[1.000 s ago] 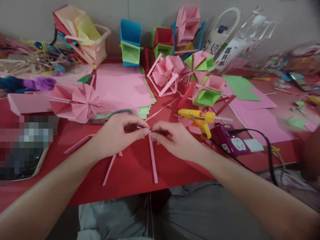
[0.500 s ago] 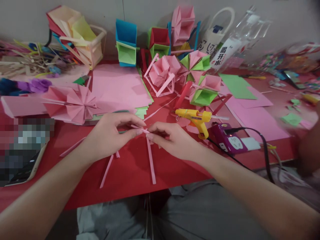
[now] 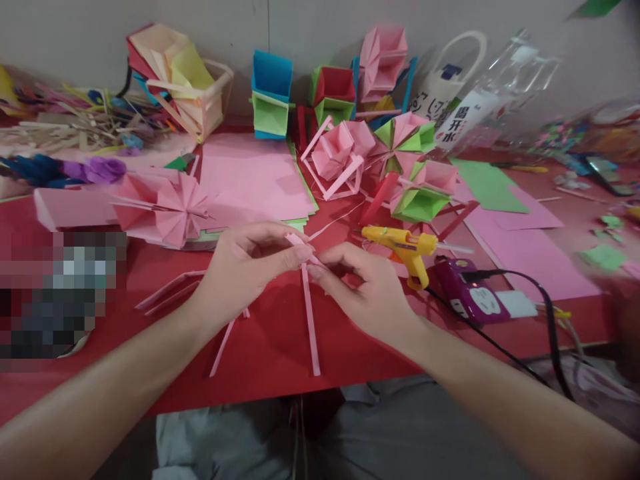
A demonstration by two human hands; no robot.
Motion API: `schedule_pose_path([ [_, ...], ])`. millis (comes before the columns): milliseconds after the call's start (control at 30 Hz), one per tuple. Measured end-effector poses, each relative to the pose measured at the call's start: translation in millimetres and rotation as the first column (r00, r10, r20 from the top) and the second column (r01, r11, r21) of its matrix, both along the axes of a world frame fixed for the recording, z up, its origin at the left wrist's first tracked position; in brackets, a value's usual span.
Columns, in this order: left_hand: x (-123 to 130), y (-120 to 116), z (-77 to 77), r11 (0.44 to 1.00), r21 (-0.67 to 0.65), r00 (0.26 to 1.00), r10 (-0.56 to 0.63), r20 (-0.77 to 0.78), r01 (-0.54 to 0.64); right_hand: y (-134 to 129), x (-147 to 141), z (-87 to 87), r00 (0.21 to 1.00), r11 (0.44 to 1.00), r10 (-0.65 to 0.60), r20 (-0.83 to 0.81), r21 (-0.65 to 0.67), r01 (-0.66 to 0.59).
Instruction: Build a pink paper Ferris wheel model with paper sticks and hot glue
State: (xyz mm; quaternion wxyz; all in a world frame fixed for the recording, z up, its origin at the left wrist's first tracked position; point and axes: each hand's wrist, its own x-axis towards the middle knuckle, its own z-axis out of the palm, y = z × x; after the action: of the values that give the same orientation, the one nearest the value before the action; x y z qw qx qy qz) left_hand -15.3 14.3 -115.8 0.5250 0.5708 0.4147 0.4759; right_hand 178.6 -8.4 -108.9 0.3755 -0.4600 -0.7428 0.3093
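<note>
Between my two hands a narrow folded pink paper strip is pinched above the red table. My left hand is closed, its thumb and fingers pressed on the strip near its upper end. My right hand grips the lower right part of the strip between thumb and bent fingers. Beneath them, another pink paper strip runs toward the table's front edge; whether it joins the held one is hidden. More folded pink strips lie left of my left wrist, and a thin strip sticks out below it.
A yellow glue gun lies right of my hands, near a purple power socket with a black cable. Pink paper sheets and folded paper lanterns stand behind. A blurred-out phone-like object is at left. Clear bottles lean at the wall.
The view has shifted, so most things sit further right. The held strip has turned, with its upper end now showing above my left thumb. Both hands still pinch it.
</note>
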Motion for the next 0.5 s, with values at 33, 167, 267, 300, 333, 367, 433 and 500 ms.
schedule_pose_path([
  [33, 0, 0, -0.3, 1.000, -0.003, 1.000, 0.003, 0.014, -0.003, 0, 0, -0.8, 1.000, 1.000, 0.000, 0.015, 0.004, 0.000],
  [167, -5, 6, -0.1, 0.996, -0.073, 0.994, 0.058, 0.090, -0.051, 3, 4, -6.3, 0.994, 0.997, 0.016, 0.104, 0.072, -0.024],
  [267, -10, 13, 1.2, 0.982, -0.138, 0.980, 0.147, 0.133, -0.129, 4, 8, -10.6, 0.983, 0.979, 0.003, 0.182, 0.198, -0.039],
  [300, -12, 15, 1.9, 0.978, -0.141, 0.974, 0.173, 0.148, -0.152, 4, 10, -11.4, 0.979, 0.969, -0.004, 0.203, 0.243, -0.047],
  [333, -14, 17, 2.7, 0.976, -0.133, 0.967, 0.192, 0.165, -0.171, 4, 11, -11.7, 0.975, 0.957, -0.010, 0.221, 0.284, -0.054],
  [367, -15, 19, 3.5, 0.976, -0.116, 0.962, 0.206, 0.182, -0.187, 3, 12, -11.5, 0.972, 0.947, -0.021, 0.235, 0.317, -0.056],
  [433, -17, 21, 4.8, 0.975, -0.074, 0.953, 0.222, 0.205, -0.212, 3, 14, -9.8, 0.968, 0.933, -0.049, 0.246, 0.358, -0.044],
  [500, -19, 22, 5.5, 0.973, -0.058, 0.953, 0.230, 0.198, -0.223, 2, 17, -7.1, 0.968, 0.927, -0.081, 0.238, 0.375, -0.014],
])
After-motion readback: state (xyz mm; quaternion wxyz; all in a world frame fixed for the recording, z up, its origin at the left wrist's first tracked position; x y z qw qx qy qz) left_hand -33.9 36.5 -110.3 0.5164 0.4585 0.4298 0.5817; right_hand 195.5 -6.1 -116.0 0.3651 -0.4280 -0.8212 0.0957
